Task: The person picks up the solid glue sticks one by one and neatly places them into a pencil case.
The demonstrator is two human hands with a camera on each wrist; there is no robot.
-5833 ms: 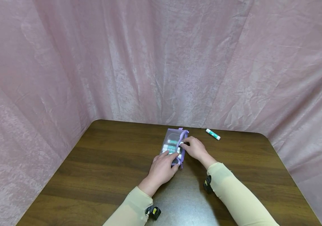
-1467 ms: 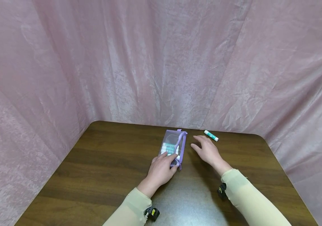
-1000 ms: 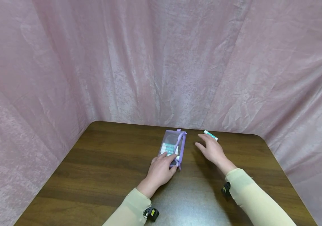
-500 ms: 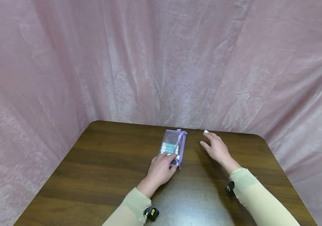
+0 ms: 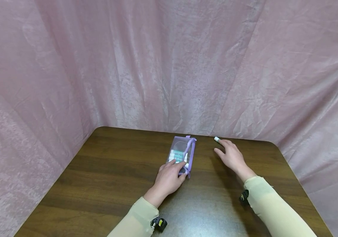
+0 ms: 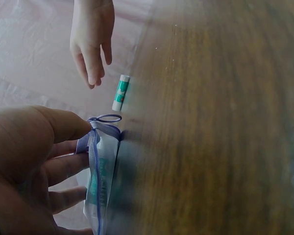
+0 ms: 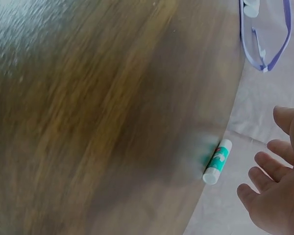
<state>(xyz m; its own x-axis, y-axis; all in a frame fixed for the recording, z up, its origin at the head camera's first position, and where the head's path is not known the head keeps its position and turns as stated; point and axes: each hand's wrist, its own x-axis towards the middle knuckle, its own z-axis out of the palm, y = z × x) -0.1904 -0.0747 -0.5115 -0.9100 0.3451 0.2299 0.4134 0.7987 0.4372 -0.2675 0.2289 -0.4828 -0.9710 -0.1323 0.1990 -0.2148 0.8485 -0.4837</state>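
Note:
My left hand (image 5: 169, 179) rests on the near end of a purple mesh zipper pouch (image 5: 179, 144). The left wrist view has its thumb (image 6: 71, 126) at the pouch corner, the other fingers against the mesh. Several green-and-white glue sticks (image 5: 177, 155) show through the mesh, and the zipper side faces right. Over a loose glue stick (image 5: 216, 139) near the table's far edge hovers my right hand (image 5: 232, 157), fingers spread and hiding most of it from above. In the right wrist view the loose glue stick (image 7: 218, 162) lies on the table, a gap between it and the fingers.
The brown wooden table (image 5: 112, 171) has its far edge just behind the pouch and the loose stick. A pink curtain (image 5: 157, 65) hangs behind it and at both sides. Each wrist wears a small black camera.
Earlier my right hand held a glue stick at the pouch mouth; that stick is now inside. The right hand has since moved rightward over the loose stick. My left hand stays put.

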